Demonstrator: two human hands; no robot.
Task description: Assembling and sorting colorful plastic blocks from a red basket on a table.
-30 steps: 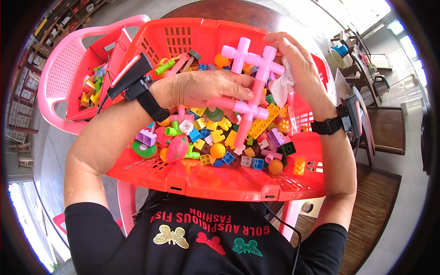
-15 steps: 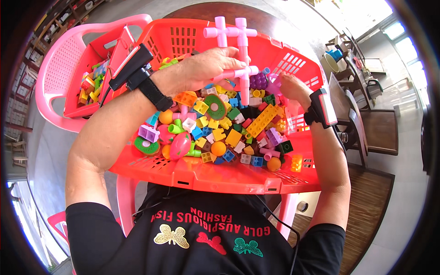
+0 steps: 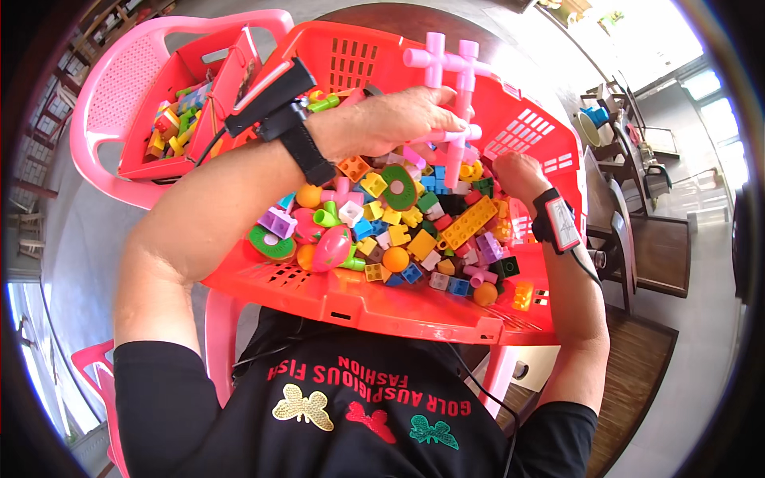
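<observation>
In my left hand [image 3: 406, 119] is a structure of pink toy pipes [image 3: 464, 99] with cross-shaped joints, held upright above a red plastic basket [image 3: 390, 311]. My right hand [image 3: 518, 175] is curled down over the basket's right side; its fingertips, and anything in them, are hidden. Below both hands lies a heap of toys: a long yellow brick [image 3: 470, 221], a round kiwi slice [image 3: 400, 187], a pink fruit-shaped toy [image 3: 332, 248], an orange ball [image 3: 395, 259] and several small coloured blocks.
On a pink plastic chair [image 3: 111, 103] at the far left stands a red box [image 3: 147, 169] with more blocks. Beyond the basket is a dark brown round tabletop [image 3: 390, 14]. Wooden furniture [image 3: 655, 255] stands to the right. Straps with devices sit on both my wrists.
The pink pipe structure and my left hand appear further right in view. My right hand has curled more; the pink see-through piece and purple grapes beside it no longer show.
</observation>
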